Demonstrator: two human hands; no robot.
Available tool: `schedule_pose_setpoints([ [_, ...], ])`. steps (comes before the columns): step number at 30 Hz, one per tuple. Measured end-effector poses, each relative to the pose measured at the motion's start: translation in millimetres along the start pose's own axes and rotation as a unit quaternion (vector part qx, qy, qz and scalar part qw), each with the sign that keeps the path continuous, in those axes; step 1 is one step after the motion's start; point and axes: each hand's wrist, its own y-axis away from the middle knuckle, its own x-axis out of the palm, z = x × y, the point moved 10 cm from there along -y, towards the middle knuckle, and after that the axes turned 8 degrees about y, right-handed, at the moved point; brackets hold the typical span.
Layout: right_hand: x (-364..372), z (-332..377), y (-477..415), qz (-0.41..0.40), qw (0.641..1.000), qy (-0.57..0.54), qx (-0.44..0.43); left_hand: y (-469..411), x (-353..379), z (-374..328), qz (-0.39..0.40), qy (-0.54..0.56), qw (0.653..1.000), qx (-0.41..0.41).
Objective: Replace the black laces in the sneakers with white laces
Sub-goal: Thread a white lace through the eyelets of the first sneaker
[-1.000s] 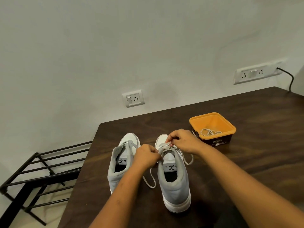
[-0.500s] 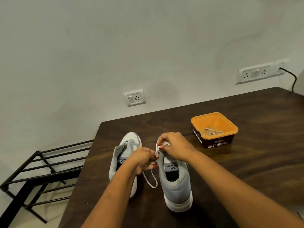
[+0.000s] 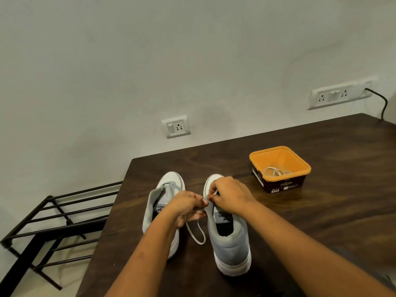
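Pinching white lace [image 3: 196,234], hands [image 3: 229,197] meet over sneaker [image 3: 230,243] near table's [image 3: 117,211] left edge.

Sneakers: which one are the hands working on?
The sneaker nearer the orange tub: left hand and right hand pinch its white lace at the eyelets.

Dark wooden table [image 3: 334,213], pale wall [image 3: 150,61]

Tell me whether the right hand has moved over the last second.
Yes. The right hand has shifted left and nearer the person, away from the orange square plastic tub, which stayed put.
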Motion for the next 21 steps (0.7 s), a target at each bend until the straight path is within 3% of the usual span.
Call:
schedule_pose_setpoints([
  [7, -3.1, 7.3, 5.0, -0.025, 0.999, 0.042, -0.006, 2.7, 0.2, -3.7, 0.002, 0.01, 1.0, 0.023],
  [21, -1.6, 6.8, 3.5, -0.027, 0.999, 0.019, -0.04, -4.4, 0.1, -5.0, -0.011, -0.03, 0.998, 0.058],
])
